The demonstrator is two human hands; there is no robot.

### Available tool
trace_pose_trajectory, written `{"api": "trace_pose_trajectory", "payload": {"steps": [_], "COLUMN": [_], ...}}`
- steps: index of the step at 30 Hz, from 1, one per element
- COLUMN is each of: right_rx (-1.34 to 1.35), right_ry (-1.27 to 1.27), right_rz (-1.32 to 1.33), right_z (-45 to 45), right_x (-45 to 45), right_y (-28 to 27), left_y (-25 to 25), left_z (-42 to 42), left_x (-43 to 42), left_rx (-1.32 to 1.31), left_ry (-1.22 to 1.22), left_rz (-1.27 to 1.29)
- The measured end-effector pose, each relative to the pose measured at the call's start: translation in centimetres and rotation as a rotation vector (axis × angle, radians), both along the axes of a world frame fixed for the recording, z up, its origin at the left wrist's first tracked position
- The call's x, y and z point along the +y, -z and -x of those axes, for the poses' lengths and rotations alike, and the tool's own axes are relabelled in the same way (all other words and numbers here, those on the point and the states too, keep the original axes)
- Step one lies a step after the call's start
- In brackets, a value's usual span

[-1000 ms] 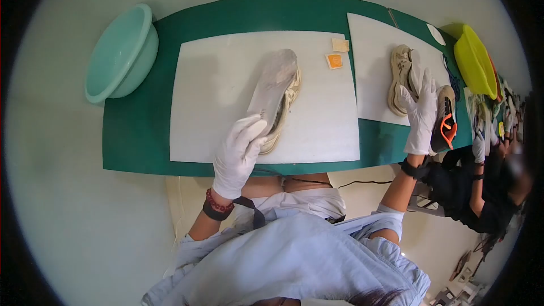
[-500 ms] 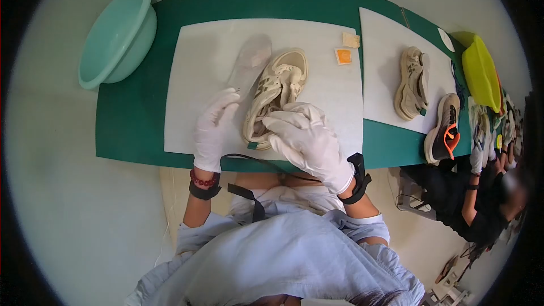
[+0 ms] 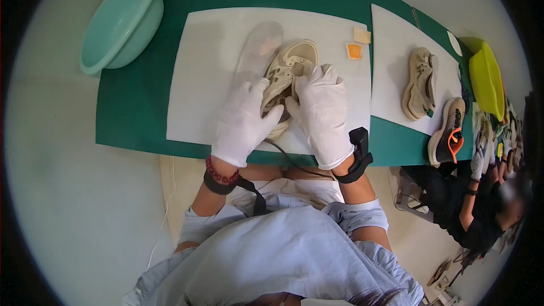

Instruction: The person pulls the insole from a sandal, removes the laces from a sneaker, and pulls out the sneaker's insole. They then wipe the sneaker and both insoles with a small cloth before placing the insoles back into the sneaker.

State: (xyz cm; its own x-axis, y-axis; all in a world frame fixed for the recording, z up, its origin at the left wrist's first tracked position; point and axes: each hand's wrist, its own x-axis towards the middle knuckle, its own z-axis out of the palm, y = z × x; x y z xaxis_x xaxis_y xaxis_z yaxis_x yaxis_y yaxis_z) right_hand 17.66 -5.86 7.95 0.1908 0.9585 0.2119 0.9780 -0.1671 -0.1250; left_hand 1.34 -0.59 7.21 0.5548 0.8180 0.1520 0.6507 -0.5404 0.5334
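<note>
Head view: your right hand point(image 3: 322, 114) grasped the beige shoe point(image 3: 280, 84) near the table's point(image 3: 133, 113) front edge; your left hand point(image 3: 242, 124) touched it, whether gripping I couldn't tell; a grey insole point(image 3: 258, 51) lay alongside.

Plain pale grey-green wall point(image 3: 62, 181) on the left, same tone running behind the far side. Long green-topped table point(image 3: 133, 107) spans the scene, far edge close to the wall, outline bowed, likely lens. Floor point(image 3: 408, 238) smooth, light beige, showing right of the near edge and in a strip at left. Grey seat point(image 3: 404, 201) at right, partly hidden. Near right corner: white furniture point(image 3: 437, 288), too small to identify. Light soft, fairly even.
</note>
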Motion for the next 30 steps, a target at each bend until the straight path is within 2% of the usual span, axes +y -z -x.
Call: {"api": "trace_pose_trajectory", "payload": {"steps": [2, 3, 5, 8, 11, 14, 15, 18, 20, 23, 27, 30], "right_rx": [0.02, 0.102, 0.269, 0.349, 0.216, 0.15, 0.178, 0.299, 0.438, 0.308, 0.043, 0.153], "right_ry": [0.029, 0.012, -0.027, 0.01, -0.005, -0.072, -0.091, -0.158, -0.217, -0.282, -0.152, -0.214], "right_rz": [0.019, -0.074, -0.256, -0.281, -0.357, -0.254, -0.263, -0.338, -0.43, -0.235, 0.072, 0.214], "right_z": [-0.5, -0.8, -1.2, -1.4, -0.5, 0.5, 0.5, 0.1, -0.7, -0.8, 1.2, 0.1], "right_x": [0.1, -0.2, -0.9, -1.2, -0.2, 1.4, 1.5, 1.6, -0.4, -3.4, -3.2, -0.6], "right_y": [1.2, 1.5, 1.8, 1.8, 0.8, 0.8, 1.1, 1.5, 0.0, -1.3, -1.6, -0.7], "left_y": [1.3, 1.6, 0.4, 0.1, 1.2, 0.5, 0.1, 1.5, 2.1, 2.8, 3.3, 2.7], "left_z": [-0.4, -0.7, -1.2, -1.0, -0.6, -0.8, -0.8, -0.1, 0.3, 0.1, 0.0, 0.4], "left_x": [0.8, 1.3, 2.3, 2.8, 2.9, 1.7, 1.2, 0.8, 0.5, 0.0, -0.2, 0.2], "left_rx": [-0.11, -0.165, -0.079, -0.066, -0.143, -0.192, -0.201, -0.173, -0.232, -0.303, -0.39, -0.377], "left_ry": [-0.02, -0.03, -0.034, -0.082, -0.094, -0.081, -0.08, -0.072, -0.08, -0.117, -0.136, -0.106], "left_rz": [0.03, 0.045, 0.073, 0.187, 0.233, 0.286, 0.311, 0.134, 0.229, 0.318, 0.328, 0.313]}}
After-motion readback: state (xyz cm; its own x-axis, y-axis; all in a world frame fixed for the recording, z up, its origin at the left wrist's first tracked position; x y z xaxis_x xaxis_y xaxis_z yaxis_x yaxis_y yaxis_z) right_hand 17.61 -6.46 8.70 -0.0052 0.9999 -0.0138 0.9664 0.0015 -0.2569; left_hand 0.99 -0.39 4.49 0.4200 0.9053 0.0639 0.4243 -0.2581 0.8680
